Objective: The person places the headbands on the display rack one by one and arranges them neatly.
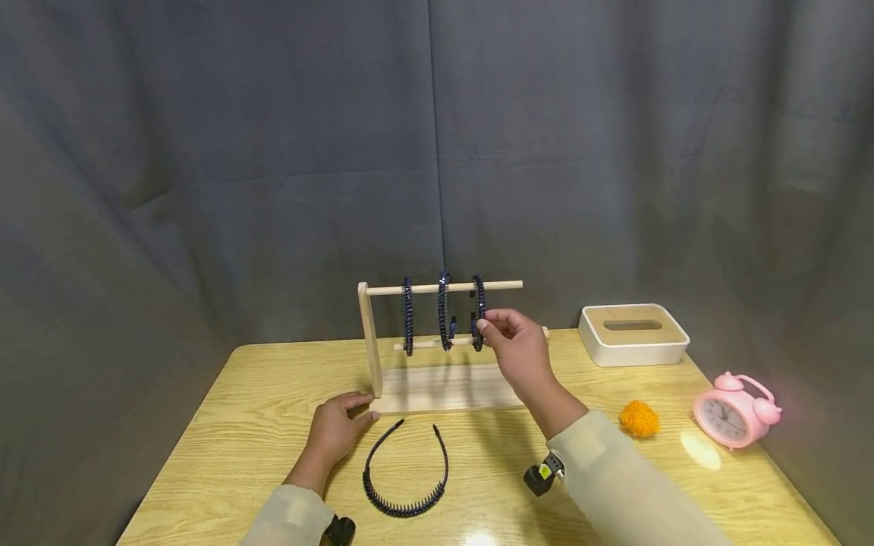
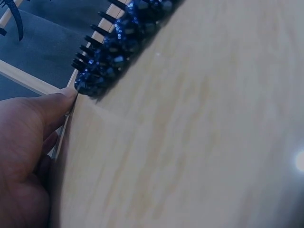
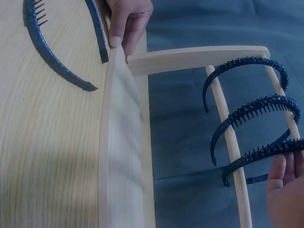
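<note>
A wooden stand with two horizontal rods holds several dark, glittery toothed headbands. My right hand pinches the rightmost headband between thumb and fingers, where it hangs over the rods. To its left hang a middle headband and a left headband, both untouched. At the left front corner of the base, my left hand grips the wood, its thumb in front and its fingers along the end. One more headband lies on the table in front of the stand, teeth inward, tips toward the base.
A white tissue box with a wooden lid stands at the back right of the table. Nearer are an orange yarn ball and a pink alarm clock. A grey curtain hangs behind and along the sides.
</note>
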Action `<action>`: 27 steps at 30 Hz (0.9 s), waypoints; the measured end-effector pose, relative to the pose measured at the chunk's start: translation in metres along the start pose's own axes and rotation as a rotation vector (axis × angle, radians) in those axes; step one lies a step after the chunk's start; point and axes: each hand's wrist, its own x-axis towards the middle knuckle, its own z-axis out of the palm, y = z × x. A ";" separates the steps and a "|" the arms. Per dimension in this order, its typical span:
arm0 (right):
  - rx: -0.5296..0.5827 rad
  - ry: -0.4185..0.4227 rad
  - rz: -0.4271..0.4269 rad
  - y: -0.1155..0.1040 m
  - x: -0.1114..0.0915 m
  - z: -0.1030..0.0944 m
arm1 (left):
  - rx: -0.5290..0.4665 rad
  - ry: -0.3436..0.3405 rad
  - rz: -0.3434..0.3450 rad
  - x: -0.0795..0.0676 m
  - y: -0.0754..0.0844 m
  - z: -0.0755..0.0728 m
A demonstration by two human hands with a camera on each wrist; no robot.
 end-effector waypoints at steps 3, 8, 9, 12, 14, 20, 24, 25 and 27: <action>-0.005 0.000 -0.018 0.001 0.001 0.000 | -0.008 -0.002 -0.004 0.000 0.001 0.000; -0.003 -0.005 -0.020 0.004 0.002 0.000 | -0.013 0.000 -0.005 0.000 0.001 0.000; -0.007 -0.005 -0.021 0.004 0.003 0.000 | -0.014 -0.001 -0.006 0.000 0.001 0.000; -0.020 -0.002 -0.026 0.005 0.003 0.000 | -0.016 -0.002 -0.006 0.000 0.001 0.000; -0.035 -0.001 -0.035 0.005 0.002 0.000 | -0.017 -0.002 -0.005 0.000 0.000 0.001; -0.063 -0.019 -0.052 0.007 0.001 -0.002 | -0.017 0.000 -0.011 0.000 -0.003 0.002; -0.088 -0.009 -0.071 0.009 -0.002 -0.005 | -0.016 -0.007 -0.015 0.000 -0.003 0.001; -0.098 0.003 -0.079 0.009 -0.003 -0.006 | -0.014 -0.010 -0.013 0.001 -0.002 0.001; -0.118 0.035 -0.107 0.010 -0.008 -0.006 | -0.010 -0.010 -0.014 0.001 -0.002 0.000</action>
